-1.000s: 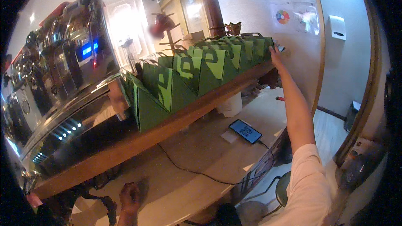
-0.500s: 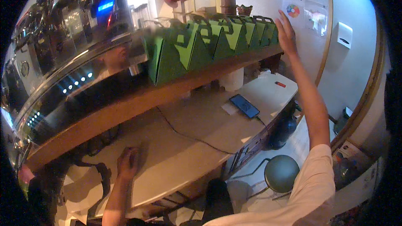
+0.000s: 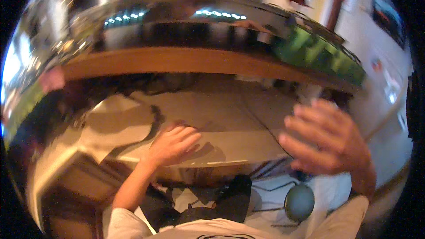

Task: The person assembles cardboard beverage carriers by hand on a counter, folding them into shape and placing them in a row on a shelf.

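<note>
Near the front edge of the pale tabletop, my left hand hangs low with its fingers loosely bent and apart; nothing shows in it. My right hand is raised above the table's right end, blurred, its fingers spread and holding nothing. Behind it, a row of green carton boxes with handles stands on the raised wooden shelf. A thin dark cable runs across the tabletop to the left of my right hand.
A shiny metal machine with rows of small lights fills the back. A round dark stool stands at lower right. On the left are a pale sheet-like thing with a dark strap and an open wooden cabinet.
The view has swung left. My right hand has come down from beside the green boxes to above the table. My left hand has turned, its fingers now pointing right.
</note>
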The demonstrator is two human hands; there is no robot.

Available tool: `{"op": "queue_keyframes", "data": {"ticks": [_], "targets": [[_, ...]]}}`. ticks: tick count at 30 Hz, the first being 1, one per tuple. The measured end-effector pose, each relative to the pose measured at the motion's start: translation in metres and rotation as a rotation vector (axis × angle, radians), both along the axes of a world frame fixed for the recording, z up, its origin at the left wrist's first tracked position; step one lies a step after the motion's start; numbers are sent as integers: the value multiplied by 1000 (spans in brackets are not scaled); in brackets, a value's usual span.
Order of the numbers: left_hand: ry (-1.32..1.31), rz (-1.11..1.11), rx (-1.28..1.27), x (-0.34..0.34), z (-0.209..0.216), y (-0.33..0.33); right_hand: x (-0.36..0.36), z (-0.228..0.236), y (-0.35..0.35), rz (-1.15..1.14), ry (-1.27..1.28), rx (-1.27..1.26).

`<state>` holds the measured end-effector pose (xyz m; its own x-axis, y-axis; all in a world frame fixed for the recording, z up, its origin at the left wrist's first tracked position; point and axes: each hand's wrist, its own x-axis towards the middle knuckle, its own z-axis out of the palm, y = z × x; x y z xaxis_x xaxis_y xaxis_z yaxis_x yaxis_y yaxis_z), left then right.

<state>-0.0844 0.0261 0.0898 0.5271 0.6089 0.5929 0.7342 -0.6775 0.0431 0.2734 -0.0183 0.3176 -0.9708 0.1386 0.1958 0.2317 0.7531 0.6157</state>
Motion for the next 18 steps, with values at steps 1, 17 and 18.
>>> {"op": "queue_keyframes", "data": {"ticks": [1, 17, 18], "targets": [[-22, 102, -16, -21, 7, -22, -11, -15, -4, 10, -27, -76], [6, 803, -165, -184, -55, -190, -191, -114, 65, 49, -186, -858], [76, 777, -135, -185, -58, -190, -216, -128, 62, 119, -174, -898]]}}
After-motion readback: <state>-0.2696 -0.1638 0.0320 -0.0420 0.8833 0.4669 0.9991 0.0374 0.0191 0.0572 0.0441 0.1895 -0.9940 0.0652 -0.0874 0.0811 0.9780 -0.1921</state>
